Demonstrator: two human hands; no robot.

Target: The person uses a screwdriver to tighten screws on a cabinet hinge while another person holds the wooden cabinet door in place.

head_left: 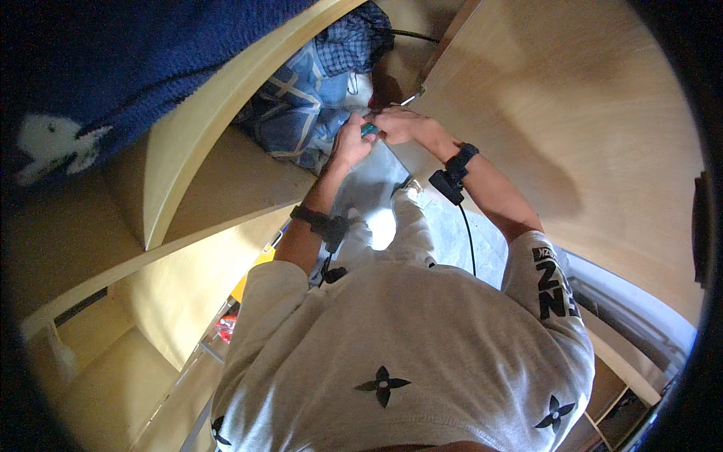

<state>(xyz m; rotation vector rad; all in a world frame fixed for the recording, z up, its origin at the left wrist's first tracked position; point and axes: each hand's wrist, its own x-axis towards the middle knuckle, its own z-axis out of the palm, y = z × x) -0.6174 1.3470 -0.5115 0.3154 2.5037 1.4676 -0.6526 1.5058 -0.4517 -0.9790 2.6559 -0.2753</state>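
My left hand (352, 142) is closed round a small teal-green object (368, 129), most of it hidden by the fingers, so its kind does not show. Right beside it, my right hand (404, 125) is bent with its fingers curled down close to the teal piece. Whatever those fingers grip is covered by the hand. Just beyond the right hand, a thin metal rod or bracket (410, 99) meets the edge of a wooden panel (520, 128). Blue patterned cloth (301, 105) lies to the left of both hands.
A curved wooden edge (177, 143) with dark blue fabric (135, 68) on it rises at the left. Dark checked cloth (354, 38) and a black cable (413, 34) lie at the far end. Wooden compartments (113, 361) stand at lower left. Grey floor (482, 233) shows below.
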